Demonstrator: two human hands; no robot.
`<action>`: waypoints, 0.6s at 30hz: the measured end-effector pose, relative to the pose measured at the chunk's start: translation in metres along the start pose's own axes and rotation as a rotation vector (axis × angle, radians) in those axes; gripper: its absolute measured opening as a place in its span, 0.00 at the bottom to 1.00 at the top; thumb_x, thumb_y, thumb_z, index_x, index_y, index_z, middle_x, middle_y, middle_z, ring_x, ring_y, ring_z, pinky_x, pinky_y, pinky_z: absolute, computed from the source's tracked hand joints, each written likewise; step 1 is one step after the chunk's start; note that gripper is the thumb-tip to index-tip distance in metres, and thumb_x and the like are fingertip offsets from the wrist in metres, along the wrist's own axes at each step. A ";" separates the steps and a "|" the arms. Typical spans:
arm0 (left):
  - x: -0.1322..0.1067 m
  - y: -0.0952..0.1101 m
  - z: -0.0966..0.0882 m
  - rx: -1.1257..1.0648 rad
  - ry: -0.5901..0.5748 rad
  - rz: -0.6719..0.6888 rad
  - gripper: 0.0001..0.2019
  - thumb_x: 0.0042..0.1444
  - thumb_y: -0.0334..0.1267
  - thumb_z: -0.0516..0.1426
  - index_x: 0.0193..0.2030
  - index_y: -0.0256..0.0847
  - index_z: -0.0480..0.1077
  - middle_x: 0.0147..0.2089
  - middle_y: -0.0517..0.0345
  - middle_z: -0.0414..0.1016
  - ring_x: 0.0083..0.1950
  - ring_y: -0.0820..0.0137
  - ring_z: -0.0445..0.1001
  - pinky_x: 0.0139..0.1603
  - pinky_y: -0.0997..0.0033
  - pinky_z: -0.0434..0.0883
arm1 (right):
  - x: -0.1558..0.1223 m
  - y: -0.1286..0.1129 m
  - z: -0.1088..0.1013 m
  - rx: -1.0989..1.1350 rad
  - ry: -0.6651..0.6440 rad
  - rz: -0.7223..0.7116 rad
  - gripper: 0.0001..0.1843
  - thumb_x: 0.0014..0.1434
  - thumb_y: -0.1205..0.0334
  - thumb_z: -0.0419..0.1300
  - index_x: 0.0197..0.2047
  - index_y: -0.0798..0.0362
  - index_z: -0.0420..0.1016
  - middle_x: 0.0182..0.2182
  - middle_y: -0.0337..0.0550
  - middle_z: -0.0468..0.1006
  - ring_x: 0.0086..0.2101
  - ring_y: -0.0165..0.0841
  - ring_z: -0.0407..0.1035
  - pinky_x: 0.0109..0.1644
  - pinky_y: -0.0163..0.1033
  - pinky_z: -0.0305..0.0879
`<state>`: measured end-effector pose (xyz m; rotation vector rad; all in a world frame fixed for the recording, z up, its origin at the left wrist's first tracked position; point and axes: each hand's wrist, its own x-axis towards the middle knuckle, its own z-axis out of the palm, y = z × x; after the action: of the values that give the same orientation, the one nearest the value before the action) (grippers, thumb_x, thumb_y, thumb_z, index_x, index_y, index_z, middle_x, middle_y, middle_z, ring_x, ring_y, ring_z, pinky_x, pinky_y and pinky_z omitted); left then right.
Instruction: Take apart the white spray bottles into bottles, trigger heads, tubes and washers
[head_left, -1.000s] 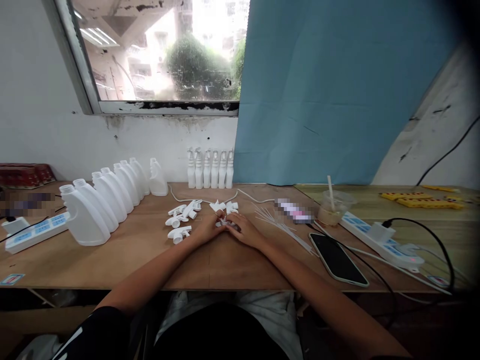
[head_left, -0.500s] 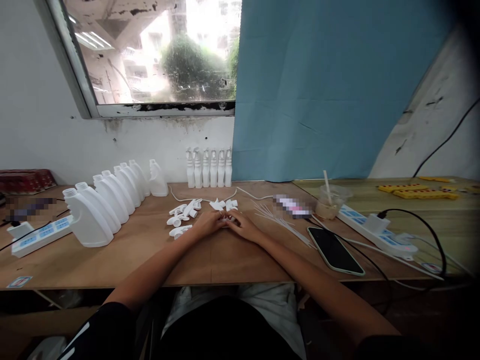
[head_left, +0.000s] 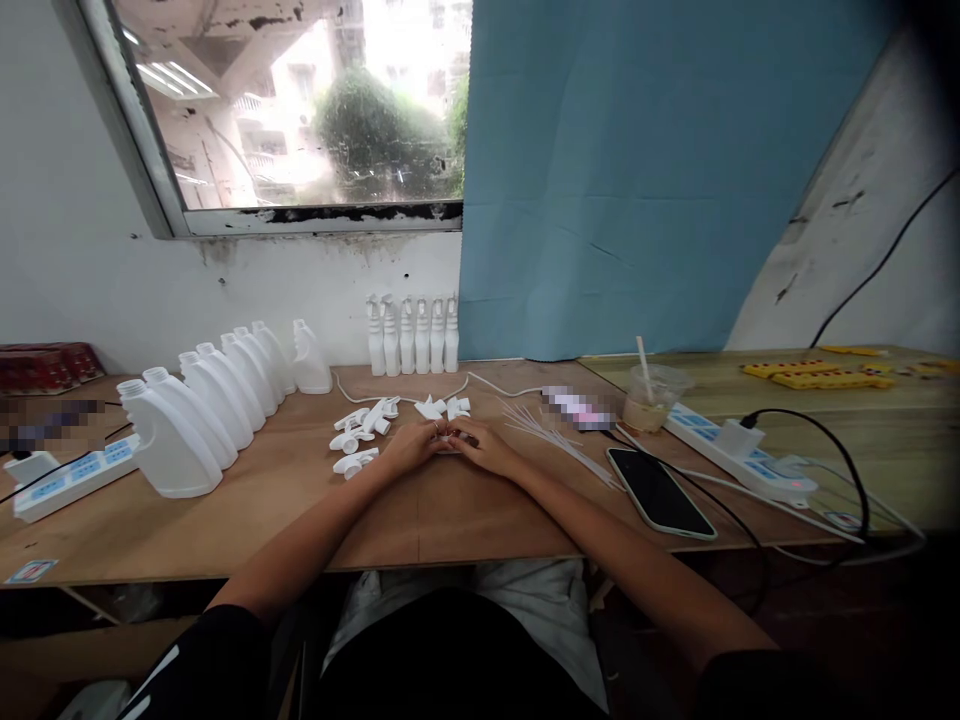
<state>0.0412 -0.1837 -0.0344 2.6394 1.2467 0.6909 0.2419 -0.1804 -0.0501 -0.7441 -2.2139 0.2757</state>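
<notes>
My left hand and my right hand meet over the middle of the table, fingers bent and closed together. A small whitish bit shows between the fingertips, too small and covered to name. Left of my left hand lie several white trigger spray heads in a loose group. Just beyond my fingers lie more white spray heads. To the right of my right hand, thin white plastic tubes are spread out in a fan.
White bottles without caps stand in a row at left. Several spray bottles with heads stand against the wall. A phone, a drink cup, and power strips with cables lie on the wooden table.
The view has shifted slightly, so the surroundings sit a little further left. My hands stay together in the same place, with only slight finger movement.
</notes>
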 end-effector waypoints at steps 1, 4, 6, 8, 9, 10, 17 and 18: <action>-0.001 0.000 0.000 -0.002 0.000 -0.009 0.12 0.58 0.48 0.56 0.43 0.44 0.69 0.39 0.56 0.76 0.41 0.63 0.75 0.41 0.70 0.66 | 0.000 0.003 -0.002 -0.020 0.015 0.018 0.09 0.63 0.61 0.54 0.44 0.51 0.72 0.41 0.44 0.75 0.40 0.35 0.69 0.46 0.40 0.65; -0.003 0.000 0.002 -0.016 0.008 -0.046 0.15 0.56 0.48 0.57 0.45 0.43 0.67 0.39 0.54 0.76 0.40 0.61 0.75 0.40 0.68 0.67 | 0.001 0.017 -0.014 -0.127 0.092 0.129 0.16 0.63 0.63 0.52 0.54 0.50 0.68 0.46 0.46 0.73 0.40 0.34 0.69 0.45 0.40 0.66; -0.004 0.000 0.004 -0.031 0.016 -0.065 0.18 0.55 0.49 0.57 0.49 0.43 0.65 0.40 0.53 0.76 0.41 0.61 0.75 0.40 0.68 0.68 | -0.002 0.030 -0.028 -0.238 0.138 0.243 0.15 0.62 0.65 0.51 0.51 0.51 0.70 0.44 0.46 0.73 0.42 0.36 0.68 0.48 0.42 0.64; -0.004 0.002 0.006 -0.045 0.022 -0.077 0.22 0.55 0.48 0.58 0.54 0.43 0.62 0.42 0.53 0.76 0.42 0.61 0.75 0.40 0.68 0.68 | -0.008 0.043 -0.043 -0.368 0.160 0.377 0.11 0.59 0.67 0.54 0.43 0.54 0.75 0.45 0.51 0.73 0.47 0.42 0.65 0.53 0.48 0.60; -0.004 0.003 0.006 -0.049 0.021 -0.079 0.23 0.55 0.48 0.58 0.55 0.44 0.61 0.42 0.53 0.76 0.42 0.61 0.75 0.40 0.68 0.68 | -0.013 0.049 -0.050 -0.433 0.166 0.452 0.10 0.57 0.67 0.55 0.41 0.56 0.76 0.45 0.54 0.72 0.49 0.46 0.64 0.53 0.51 0.58; -0.004 0.004 0.006 -0.051 0.019 -0.080 0.24 0.55 0.47 0.58 0.56 0.45 0.60 0.42 0.53 0.75 0.42 0.61 0.75 0.40 0.68 0.68 | -0.017 0.055 -0.056 -0.491 0.162 0.525 0.09 0.55 0.68 0.57 0.38 0.57 0.76 0.46 0.57 0.71 0.50 0.49 0.63 0.53 0.53 0.58; -0.006 0.008 0.003 -0.050 0.004 -0.040 0.21 0.56 0.47 0.57 0.55 0.44 0.63 0.41 0.53 0.75 0.40 0.60 0.74 0.39 0.68 0.67 | -0.029 0.073 -0.067 -0.711 0.018 0.780 0.11 0.62 0.59 0.58 0.44 0.57 0.73 0.45 0.47 0.74 0.46 0.39 0.69 0.51 0.51 0.64; -0.006 0.008 0.003 -0.049 0.006 -0.036 0.20 0.56 0.47 0.57 0.54 0.43 0.64 0.41 0.53 0.75 0.40 0.61 0.74 0.39 0.68 0.67 | -0.027 0.073 -0.066 -0.727 0.003 0.788 0.12 0.63 0.58 0.58 0.46 0.57 0.72 0.46 0.46 0.73 0.46 0.38 0.69 0.51 0.51 0.65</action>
<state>0.0453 -0.1935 -0.0367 2.5706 1.2594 0.7145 0.3355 -0.1400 -0.0522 -1.9965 -1.8949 -0.1792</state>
